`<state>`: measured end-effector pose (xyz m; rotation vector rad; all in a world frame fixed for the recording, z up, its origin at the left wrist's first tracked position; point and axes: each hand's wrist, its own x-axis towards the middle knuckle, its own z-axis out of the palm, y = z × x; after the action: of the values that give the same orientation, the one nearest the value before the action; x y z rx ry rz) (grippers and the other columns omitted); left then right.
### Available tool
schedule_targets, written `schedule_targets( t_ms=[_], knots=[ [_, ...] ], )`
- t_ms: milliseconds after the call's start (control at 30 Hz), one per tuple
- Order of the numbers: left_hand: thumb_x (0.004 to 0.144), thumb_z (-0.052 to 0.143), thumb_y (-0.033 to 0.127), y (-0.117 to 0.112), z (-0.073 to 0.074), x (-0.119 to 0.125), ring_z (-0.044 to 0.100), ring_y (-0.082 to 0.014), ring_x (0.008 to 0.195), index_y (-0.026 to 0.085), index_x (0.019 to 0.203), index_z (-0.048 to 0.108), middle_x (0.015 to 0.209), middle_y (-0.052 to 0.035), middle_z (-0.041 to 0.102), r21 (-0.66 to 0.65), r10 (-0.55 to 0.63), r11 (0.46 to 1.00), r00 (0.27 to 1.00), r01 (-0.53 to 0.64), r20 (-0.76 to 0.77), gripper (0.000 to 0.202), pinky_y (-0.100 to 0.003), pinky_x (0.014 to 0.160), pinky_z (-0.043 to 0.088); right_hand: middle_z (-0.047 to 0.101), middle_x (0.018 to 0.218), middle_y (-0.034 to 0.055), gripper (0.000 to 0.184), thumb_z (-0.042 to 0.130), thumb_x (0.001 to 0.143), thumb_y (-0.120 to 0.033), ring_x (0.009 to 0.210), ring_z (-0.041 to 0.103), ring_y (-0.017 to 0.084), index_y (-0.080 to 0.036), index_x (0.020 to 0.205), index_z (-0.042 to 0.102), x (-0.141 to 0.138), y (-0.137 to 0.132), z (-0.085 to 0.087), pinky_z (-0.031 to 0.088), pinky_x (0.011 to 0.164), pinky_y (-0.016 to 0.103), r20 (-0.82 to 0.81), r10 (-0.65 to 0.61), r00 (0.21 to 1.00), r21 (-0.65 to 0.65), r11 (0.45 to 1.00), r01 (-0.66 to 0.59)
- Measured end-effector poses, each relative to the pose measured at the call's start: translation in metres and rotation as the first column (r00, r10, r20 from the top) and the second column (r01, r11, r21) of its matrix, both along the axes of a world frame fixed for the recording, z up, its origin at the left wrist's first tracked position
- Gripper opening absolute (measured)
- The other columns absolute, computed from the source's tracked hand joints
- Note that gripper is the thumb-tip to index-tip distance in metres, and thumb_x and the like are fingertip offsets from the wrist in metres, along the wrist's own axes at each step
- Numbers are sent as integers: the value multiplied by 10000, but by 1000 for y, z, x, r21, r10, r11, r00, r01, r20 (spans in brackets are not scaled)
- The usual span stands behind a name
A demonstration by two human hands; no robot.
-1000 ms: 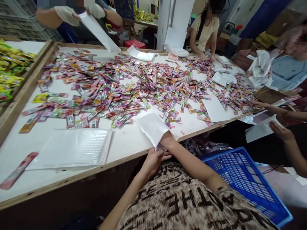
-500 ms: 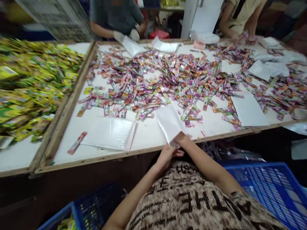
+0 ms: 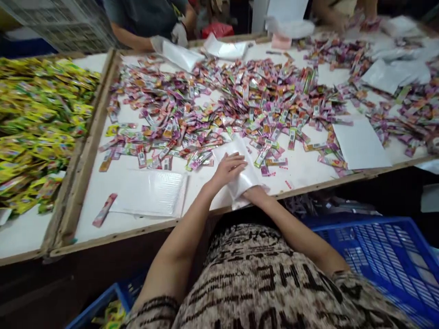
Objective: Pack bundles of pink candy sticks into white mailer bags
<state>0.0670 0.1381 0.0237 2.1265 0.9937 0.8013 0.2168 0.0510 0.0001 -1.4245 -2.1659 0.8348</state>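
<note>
A white plastic bag (image 3: 249,176) lies at the table's front edge. My left hand (image 3: 230,168) rests on top of it with fingers stretched out. My right hand (image 3: 255,195) reaches into the bag's near, open end, so its fingers are hidden inside. Beyond the bag spreads a heap of small pink and purple stick sachets (image 3: 240,100). To the left lies a stack of white bubble mailers (image 3: 151,192), with a single pink sachet (image 3: 104,210) beside it.
Wooden strips edge the table and divide it from yellow-green packets (image 3: 41,119) on the left. A blue crate (image 3: 377,260) stands below right, another (image 3: 99,306) below left. A white sheet (image 3: 360,141) lies right. Across the table, a gloved person (image 3: 147,23) handles a white bag.
My left hand has moved from the bag's near end up onto its top and lies flat there. My right hand stays in the bag's opening. The view has shifted slightly.
</note>
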Motion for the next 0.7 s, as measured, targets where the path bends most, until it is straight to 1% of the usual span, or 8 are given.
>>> schedule_targets(
  t_ms=[100, 167, 233, 333, 467, 567, 633, 700],
  knots=[
    [964, 557, 407, -6, -36, 7, 301, -328, 1511, 306, 1308, 661, 1528, -90, 511, 167, -85, 978, 966, 128, -245, 374, -639, 1221, 38, 738, 1088, 107, 288, 575, 864, -86, 1035, 671, 248, -185, 1085, 730, 32, -26, -4, 522, 935, 376, -100, 42, 994, -57, 997, -48],
    [961, 568, 410, -10, -48, 8, 180, -345, 1549, 351, 1405, 571, 1621, -84, 370, 257, -74, 951, 936, 170, -344, 448, -659, 1208, -11, 740, 1073, 95, 244, 551, 921, -149, 992, 683, 217, -207, 1059, 743, 58, -42, 0, 538, 906, 362, -194, 29, 981, -38, 999, -37],
    [963, 562, 421, -7, -52, 11, 137, -352, 1556, 369, 1434, 531, 1647, -86, 315, 313, -64, 929, 919, 197, -388, 475, -672, 1201, -19, 746, 1001, 73, 225, 552, 935, -173, 927, 689, 202, -226, 1004, 760, 79, -46, 2, 544, 861, 347, -223, -91, 971, 0, 996, 94],
    [967, 556, 413, 1, -51, 17, 168, -356, 1550, 325, 1416, 541, 1620, -113, 368, 368, -60, 904, 915, 220, -399, 458, -697, 1192, -14, 730, 938, 69, 190, 604, 899, -150, 915, 660, 224, -225, 949, 771, 94, -26, -2, 520, 851, 367, -141, -233, 962, 76, 967, 245],
    [1006, 473, 324, -8, -47, 12, 312, -285, 1511, 221, 1386, 555, 1534, -144, 492, 391, -74, 887, 910, 247, -409, 402, -605, 1240, 96, 683, 871, 65, 120, 685, 833, -125, 889, 595, 230, -213, 860, 762, 100, 8, -16, 481, 831, 371, -50, -122, 991, 78, 989, 126],
    [1007, 460, 388, -11, -39, 6, 333, -321, 1498, 158, 1409, 534, 1538, -181, 475, 353, -26, 913, 894, 203, -447, 469, -602, 1215, 197, 652, 845, 53, 90, 709, 809, -122, 869, 567, 218, -208, 803, 732, 104, 14, -22, 460, 818, 358, -56, -75, 996, 62, 995, 79],
    [1018, 419, 428, 5, -30, 9, 432, -313, 1440, 166, 1359, 589, 1480, -163, 549, 313, -51, 924, 881, 221, -471, 462, -568, 1200, 247, 641, 840, 47, 94, 698, 809, -113, 860, 562, 212, -205, 796, 714, 106, 13, -23, 449, 814, 352, -59, -60, 996, 48, 997, 63],
    [1035, 359, 438, 33, -22, 17, 506, -275, 1381, 182, 1349, 608, 1434, -138, 599, 294, -60, 930, 879, 222, -472, 475, -518, 1202, 258, 638, 850, 45, 100, 680, 815, -107, 863, 563, 211, -204, 799, 699, 107, 11, -24, 442, 815, 348, -51, -49, 998, 33, 998, 50]
  ],
)
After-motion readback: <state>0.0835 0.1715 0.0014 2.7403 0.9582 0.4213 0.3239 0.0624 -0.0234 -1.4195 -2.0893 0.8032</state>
